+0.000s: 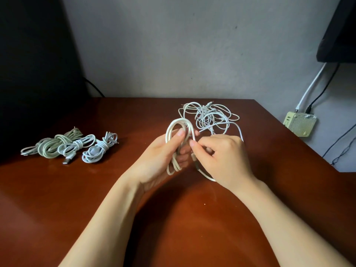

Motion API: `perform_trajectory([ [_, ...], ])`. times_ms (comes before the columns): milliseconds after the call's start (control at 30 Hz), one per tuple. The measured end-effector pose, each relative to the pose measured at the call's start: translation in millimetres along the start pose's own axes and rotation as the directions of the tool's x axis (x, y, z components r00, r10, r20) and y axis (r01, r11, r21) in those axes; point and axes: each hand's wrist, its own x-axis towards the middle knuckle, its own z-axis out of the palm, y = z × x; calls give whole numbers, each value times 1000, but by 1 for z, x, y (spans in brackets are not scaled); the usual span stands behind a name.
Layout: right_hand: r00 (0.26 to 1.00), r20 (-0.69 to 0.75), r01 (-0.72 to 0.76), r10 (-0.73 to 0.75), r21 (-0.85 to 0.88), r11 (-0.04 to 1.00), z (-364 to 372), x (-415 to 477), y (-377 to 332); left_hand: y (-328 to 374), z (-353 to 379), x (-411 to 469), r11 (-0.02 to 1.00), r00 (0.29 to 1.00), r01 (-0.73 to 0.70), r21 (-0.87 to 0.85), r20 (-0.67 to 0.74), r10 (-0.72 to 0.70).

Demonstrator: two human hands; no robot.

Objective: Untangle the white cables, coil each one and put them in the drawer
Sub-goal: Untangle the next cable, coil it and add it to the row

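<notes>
Glossy wooden table, hands looping smooth cable.

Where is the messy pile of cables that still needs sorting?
The tangled pile lies on the far right part of the wooden table, just beyond the right hand, opposite the three coiled bundles at the left.

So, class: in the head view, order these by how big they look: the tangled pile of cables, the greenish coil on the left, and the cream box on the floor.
1. Tangled pile of cables, clearly the widest.
2. Greenish coil and cream box look about alike; the box lies farther off, so no firm ranking.
</notes>
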Motion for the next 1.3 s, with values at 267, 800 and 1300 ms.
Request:
perform_trajectory([
  [267,979,194,-76,62,69,995,1,-1,-2,1,0,-1,999,995,-29,-34,-99,25],
  [800,781,570,-364,257,81,928,-10,5,5,9,-42,13,835,832,-398,-381,-532,154],
  [1300,965,198,150,-172,122,981,-17,7,8,3,-47,14,906,849,-174,-386,-525,-61],
])
